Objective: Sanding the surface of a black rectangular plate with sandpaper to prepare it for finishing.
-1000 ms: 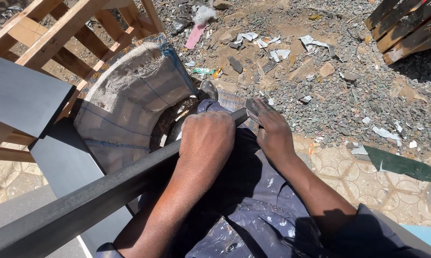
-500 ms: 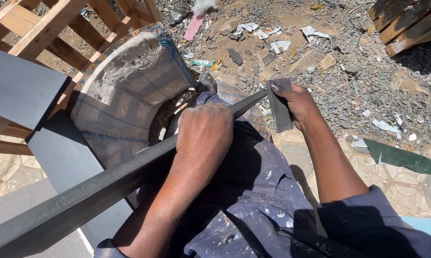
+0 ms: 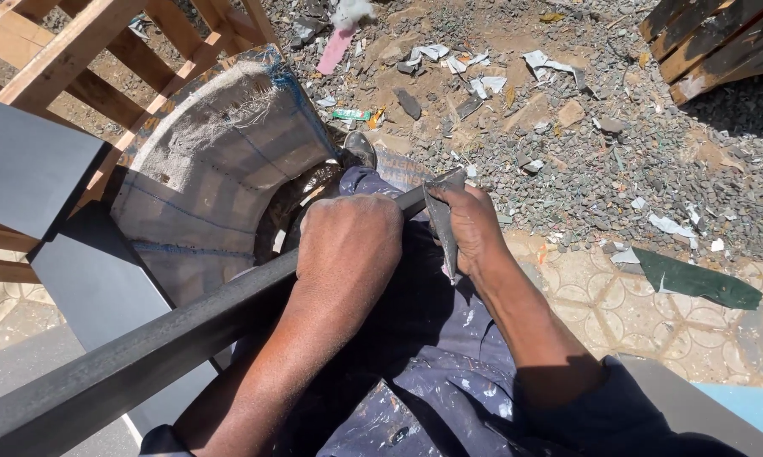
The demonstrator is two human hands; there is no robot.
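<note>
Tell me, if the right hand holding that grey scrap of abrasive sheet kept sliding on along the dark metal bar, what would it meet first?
Probably nothing on the bar: the right hand sits at the long dark metal bar's far end. Beyond lies the dark shoe, then gravel ground, though depth is unclear.

At your ten o'clock, a wooden pallet [image 3: 77, 59] — gravel [image 3: 584, 161] with paper scraps [image 3: 483, 85] at twelve, a green shard [image 3: 694, 279] at three.

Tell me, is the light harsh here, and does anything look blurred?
Head view: hard sunlight, with deep shadow over the dark trousers; left hand and right hand on the dark bar look sharp, and the gravel is bright but not washed out.
</note>
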